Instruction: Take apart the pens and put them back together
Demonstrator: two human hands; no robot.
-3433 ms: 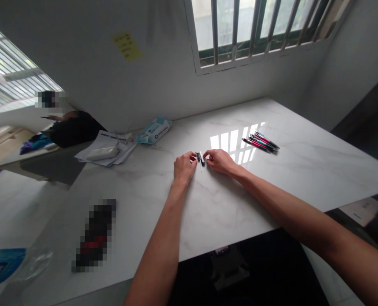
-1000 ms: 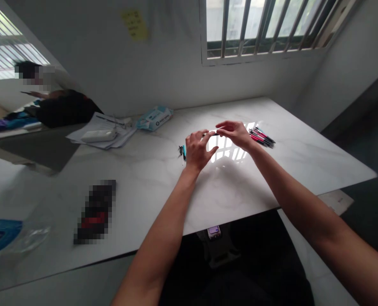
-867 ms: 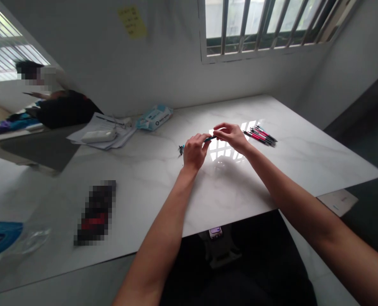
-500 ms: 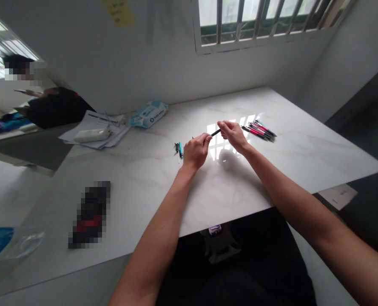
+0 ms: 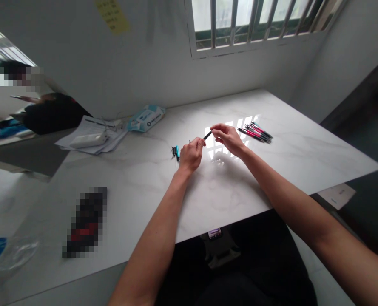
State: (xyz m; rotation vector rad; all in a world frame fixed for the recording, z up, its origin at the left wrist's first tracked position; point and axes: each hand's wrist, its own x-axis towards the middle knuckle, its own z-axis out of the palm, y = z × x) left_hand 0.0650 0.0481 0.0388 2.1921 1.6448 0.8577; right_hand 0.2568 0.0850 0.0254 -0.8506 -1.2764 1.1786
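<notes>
While the left hand (image 5: 191,154) was curled snugly around the near end of a black pen (image 5: 207,135), the rest jutted out between thumb and fingers toward the far right. At that far end, the thumb and forefinger of the right hand (image 5: 228,138) were nearly together; whether they gripped it could not be told. A teal barrel (image 5: 177,153) and small black parts (image 5: 174,151) lay on the table (image 5: 214,197) just left of the left hand, more pens (image 5: 257,133) farther right.

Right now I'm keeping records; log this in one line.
Left hand: gripping slim black pen piece | Right hand: at its upper end | Beside left: turquoise-black tube
</notes>
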